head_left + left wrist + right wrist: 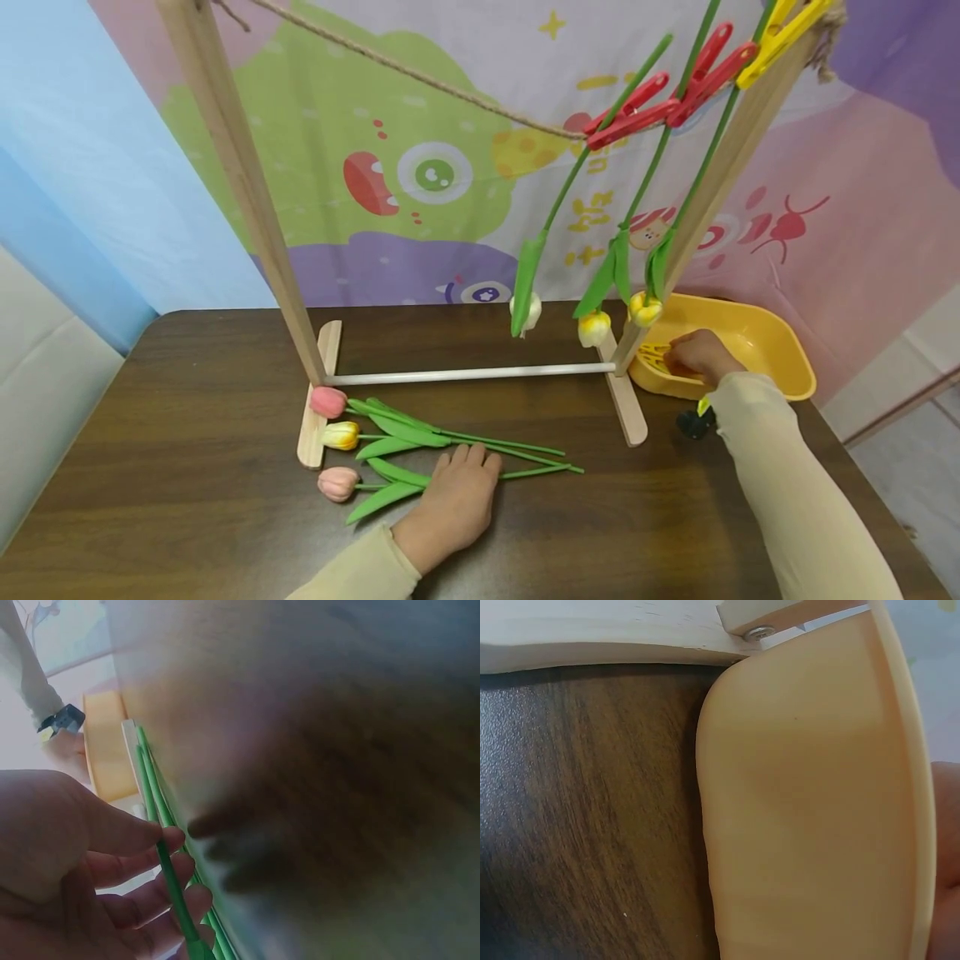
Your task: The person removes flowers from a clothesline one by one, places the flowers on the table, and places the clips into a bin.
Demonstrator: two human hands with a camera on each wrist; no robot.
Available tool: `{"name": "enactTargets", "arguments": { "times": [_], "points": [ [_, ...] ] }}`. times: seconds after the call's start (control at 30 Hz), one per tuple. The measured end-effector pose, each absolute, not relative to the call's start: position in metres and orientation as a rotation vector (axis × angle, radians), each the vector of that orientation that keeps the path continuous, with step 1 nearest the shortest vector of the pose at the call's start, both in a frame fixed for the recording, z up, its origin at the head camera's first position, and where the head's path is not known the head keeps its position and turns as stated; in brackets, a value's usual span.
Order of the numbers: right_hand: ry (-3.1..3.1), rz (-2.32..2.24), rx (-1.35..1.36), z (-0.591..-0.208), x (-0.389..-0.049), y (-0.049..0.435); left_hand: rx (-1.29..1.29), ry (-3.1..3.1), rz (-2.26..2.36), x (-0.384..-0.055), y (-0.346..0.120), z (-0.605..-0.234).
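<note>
Three artificial tulips lie side by side on the table: a pink tulip (328, 402), a yellow tulip (342, 435) and a pale pink tulip (338, 484). Over their stems is my left hand (460, 492); in the left wrist view its thumb and index finger pinch one green stem (172, 881). My right hand (703, 353) reaches into a yellow basin (780, 354) at the right, by some yellow clothespins (654, 357). Its fingertips are hard to make out there, and the basin wall (810, 795) hides most of the hand in the right wrist view.
A wooden frame (243, 175) with a white crossbar (472, 374) stands on the table. From its sagging rope (420, 77), red clothespins (633, 112) and a yellow clothespin (780, 42) hold three tulips (594, 328) upside down. A printed cloth (450, 258) hangs behind.
</note>
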State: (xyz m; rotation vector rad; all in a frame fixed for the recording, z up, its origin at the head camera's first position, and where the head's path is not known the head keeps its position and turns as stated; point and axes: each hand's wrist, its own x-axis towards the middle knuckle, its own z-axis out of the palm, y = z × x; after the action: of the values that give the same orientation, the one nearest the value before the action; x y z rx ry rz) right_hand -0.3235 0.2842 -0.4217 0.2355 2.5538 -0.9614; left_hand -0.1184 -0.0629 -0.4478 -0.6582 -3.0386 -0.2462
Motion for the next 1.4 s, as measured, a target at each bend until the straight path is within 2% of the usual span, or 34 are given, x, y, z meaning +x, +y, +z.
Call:
{"name": "enactTargets", "arguments": {
  "times": [0.73,1.13,1.4],
  "points": [
    [2.674,-1.104,0.231,-0.399,-0.290,0.280,-0.616,-3.015,-0.348,-0.121,-0.076,-0.443],
    [2.827,-1.466,0.213,-0.375,-0.242,0.257,-0.552,-2.928,-0.590,-0.123,-0.089,-0.433],
    [2.808,-1.643,0.077,-0.361,-0.209,0.232,-0.514,-2.852,-0.763,-0.128,-0.098,-0.422]
  ]
}}
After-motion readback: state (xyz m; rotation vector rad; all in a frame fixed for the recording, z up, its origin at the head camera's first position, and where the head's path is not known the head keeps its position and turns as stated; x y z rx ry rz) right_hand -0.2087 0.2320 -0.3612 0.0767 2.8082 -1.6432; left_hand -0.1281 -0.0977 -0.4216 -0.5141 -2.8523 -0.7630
